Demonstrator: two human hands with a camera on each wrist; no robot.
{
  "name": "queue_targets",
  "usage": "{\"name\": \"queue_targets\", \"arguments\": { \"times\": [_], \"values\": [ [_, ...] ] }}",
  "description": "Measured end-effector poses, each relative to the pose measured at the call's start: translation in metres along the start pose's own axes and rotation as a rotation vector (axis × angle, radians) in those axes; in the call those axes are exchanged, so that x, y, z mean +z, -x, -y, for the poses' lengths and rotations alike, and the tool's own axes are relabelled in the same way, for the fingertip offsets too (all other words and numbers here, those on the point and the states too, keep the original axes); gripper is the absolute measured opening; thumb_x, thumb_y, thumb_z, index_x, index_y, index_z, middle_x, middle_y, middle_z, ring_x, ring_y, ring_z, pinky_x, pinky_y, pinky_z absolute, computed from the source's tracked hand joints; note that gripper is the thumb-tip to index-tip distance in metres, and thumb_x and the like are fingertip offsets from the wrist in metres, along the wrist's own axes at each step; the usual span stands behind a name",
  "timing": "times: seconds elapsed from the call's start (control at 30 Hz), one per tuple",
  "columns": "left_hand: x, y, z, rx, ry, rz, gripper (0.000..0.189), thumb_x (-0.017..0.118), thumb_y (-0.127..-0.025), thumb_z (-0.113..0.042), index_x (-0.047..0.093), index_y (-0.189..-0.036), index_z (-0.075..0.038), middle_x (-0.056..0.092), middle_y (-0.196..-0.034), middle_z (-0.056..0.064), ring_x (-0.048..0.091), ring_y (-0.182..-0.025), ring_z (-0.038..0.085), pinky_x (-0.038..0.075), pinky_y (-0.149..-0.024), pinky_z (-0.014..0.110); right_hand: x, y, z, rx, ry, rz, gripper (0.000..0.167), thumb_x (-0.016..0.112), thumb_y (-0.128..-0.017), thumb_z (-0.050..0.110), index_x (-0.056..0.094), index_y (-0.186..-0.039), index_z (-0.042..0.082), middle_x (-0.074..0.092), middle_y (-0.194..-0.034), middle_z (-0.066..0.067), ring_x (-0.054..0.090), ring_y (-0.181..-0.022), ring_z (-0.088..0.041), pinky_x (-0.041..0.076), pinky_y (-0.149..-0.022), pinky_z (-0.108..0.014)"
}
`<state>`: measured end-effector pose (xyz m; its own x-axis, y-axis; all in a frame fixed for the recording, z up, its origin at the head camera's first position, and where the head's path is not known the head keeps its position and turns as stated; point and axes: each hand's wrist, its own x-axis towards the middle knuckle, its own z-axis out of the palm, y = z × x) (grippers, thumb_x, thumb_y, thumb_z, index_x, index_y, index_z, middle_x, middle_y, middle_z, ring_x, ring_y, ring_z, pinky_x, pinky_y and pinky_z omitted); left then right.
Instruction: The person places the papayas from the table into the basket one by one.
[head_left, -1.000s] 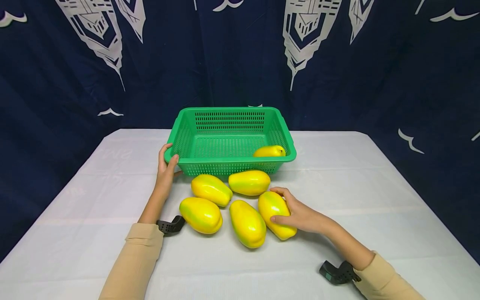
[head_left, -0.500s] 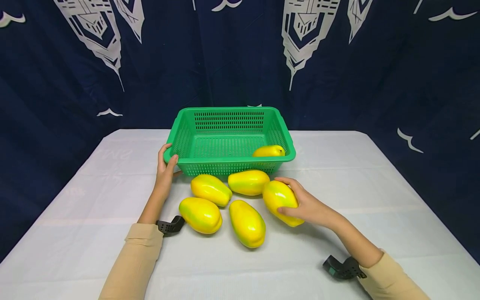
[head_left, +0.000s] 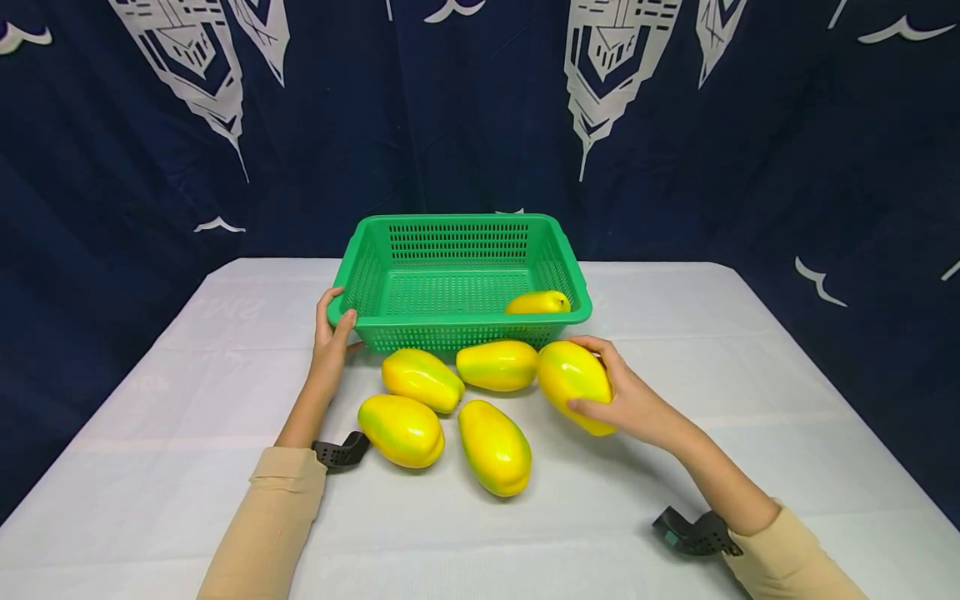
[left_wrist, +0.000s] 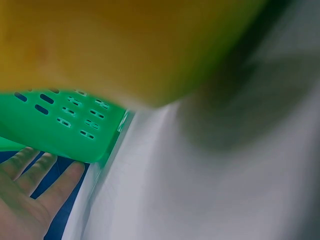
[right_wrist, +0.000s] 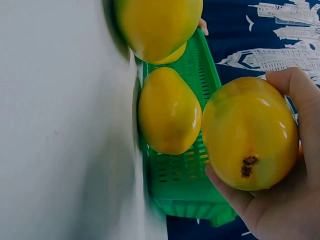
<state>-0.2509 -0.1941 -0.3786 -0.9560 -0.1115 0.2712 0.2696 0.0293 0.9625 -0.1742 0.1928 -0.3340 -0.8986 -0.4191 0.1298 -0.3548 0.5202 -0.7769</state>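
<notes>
My right hand (head_left: 630, 396) grips a yellow papaya (head_left: 573, 383), thumb on its near side and fingers over the far side. The papaya is tilted above the cloth, right of a papaya (head_left: 497, 365) lying before the basket. In the right wrist view its brown-marked end (right_wrist: 250, 165) faces the camera. My left hand (head_left: 328, 354) holds the front left corner of a green perforated basket (head_left: 457, 319), thumb at the front rim. In the left wrist view, spread fingers (left_wrist: 62, 187) reach the basket's underside. One papaya (head_left: 537, 302) lies inside at the front right.
Three more papayas lie on the white tablecloth (head_left: 675, 333): one at the left (head_left: 422, 379), one nearer (head_left: 402, 430) and one at the middle (head_left: 495, 447). A dark blue printed curtain (head_left: 480, 125) hangs behind the table.
My right hand has lifted the papaya from beside the middle one and moved it away from me and slightly right. The left hand and the basket have stayed in place.
</notes>
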Motion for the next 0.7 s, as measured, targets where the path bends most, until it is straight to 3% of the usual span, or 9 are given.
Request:
{"name": "queue_targets", "arguments": {
  "times": [0.23, 0.5, 0.7],
  "values": [
    [0.0, 0.0, 0.001, 0.001, 0.001, 0.006, 0.051, 0.041, -0.094, -0.03, 0.02, -0.139, -0.024, 0.022, -0.142, 0.015, 0.033, -0.123, 0.032, 0.035, -0.094, 0.063, -0.006, 0.002, 0.004, 0.041, -0.002, -0.081, 0.072, 0.064, -0.08, 0.015, 0.019, -0.137, 0.017, 0.03, -0.133, -0.014, 0.043, -0.105, -0.032, 0.044, -0.077, -0.035],
    [0.0, 0.0, 0.002, -0.003, -0.006, 0.004, 0.051, 0.041, -0.094, -0.031, 0.02, -0.14, -0.025, 0.022, -0.142, 0.015, 0.033, -0.122, 0.031, 0.036, -0.094, 0.062, -0.014, 0.001, 0.008, 0.031, 0.061, -0.23, 0.072, 0.064, -0.08, 0.016, 0.027, -0.141, 0.02, 0.03, -0.13, -0.014, 0.038, -0.106, -0.027, 0.04, -0.078, -0.035],
    [0.001, 0.002, -0.004, -0.007, 0.001, 0.004, 0.052, 0.041, -0.094, -0.028, 0.019, -0.14, -0.022, 0.022, -0.142, 0.015, 0.033, -0.123, 0.032, 0.035, -0.094, 0.062, -0.02, -0.003, 0.011, 0.025, 0.013, -0.307, 0.068, 0.064, -0.081, 0.015, 0.028, -0.139, 0.013, 0.038, -0.132, -0.011, 0.04, -0.105, -0.02, 0.04, -0.081, -0.035]
  ]
}}
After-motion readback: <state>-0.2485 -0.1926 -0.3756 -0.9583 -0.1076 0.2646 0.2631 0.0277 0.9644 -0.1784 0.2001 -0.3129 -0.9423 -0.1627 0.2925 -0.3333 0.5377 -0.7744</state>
